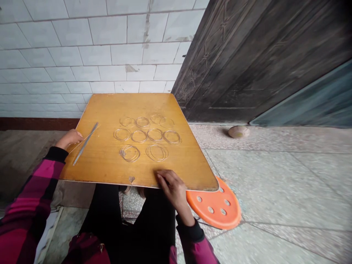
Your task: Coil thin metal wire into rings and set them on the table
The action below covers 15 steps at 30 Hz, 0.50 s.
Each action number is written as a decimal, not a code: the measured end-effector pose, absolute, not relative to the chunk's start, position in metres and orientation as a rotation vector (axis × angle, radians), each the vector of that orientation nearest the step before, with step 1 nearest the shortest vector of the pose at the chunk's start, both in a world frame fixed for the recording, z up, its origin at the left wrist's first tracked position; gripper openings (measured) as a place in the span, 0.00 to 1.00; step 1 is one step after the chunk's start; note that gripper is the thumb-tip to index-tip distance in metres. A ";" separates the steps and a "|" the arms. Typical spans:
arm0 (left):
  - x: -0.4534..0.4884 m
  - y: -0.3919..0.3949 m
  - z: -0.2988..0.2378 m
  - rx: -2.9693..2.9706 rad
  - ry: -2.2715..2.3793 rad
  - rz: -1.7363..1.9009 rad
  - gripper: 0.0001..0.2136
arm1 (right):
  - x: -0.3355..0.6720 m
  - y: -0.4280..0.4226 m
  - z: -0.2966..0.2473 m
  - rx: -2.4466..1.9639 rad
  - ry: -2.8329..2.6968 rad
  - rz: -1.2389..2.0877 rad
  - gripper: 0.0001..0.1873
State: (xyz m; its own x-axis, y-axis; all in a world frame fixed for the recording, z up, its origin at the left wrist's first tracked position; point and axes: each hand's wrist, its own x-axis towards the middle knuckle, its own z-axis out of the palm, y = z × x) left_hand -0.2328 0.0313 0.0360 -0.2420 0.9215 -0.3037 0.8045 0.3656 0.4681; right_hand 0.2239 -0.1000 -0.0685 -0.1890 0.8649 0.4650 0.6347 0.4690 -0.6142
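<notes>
A yellow wooden board lies across my lap. Several thin wire rings lie on it in rows. My left hand grips the board's left edge, fingers curled, next to a bundle of straight wires. My right hand rests on the board's near edge, fingers bent and pressed down just below the nearest wire rings; I cannot make out anything in them.
An orange plastic stool with holes pokes out under the board's right corner. A white tiled wall stands behind, a dark carved wooden door to the right. A round stone-like object lies on the speckled floor.
</notes>
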 end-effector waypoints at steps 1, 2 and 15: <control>-0.232 0.030 0.036 1.469 2.116 0.301 0.06 | 0.224 -0.100 -0.069 -1.250 -1.917 0.363 0.10; -0.231 0.029 0.036 1.447 2.128 0.312 0.06 | 0.224 -0.100 -0.069 -1.248 -1.917 0.362 0.10; -0.219 0.029 0.031 1.298 2.135 0.279 0.05 | 0.224 -0.100 -0.070 -1.227 -1.928 0.310 0.09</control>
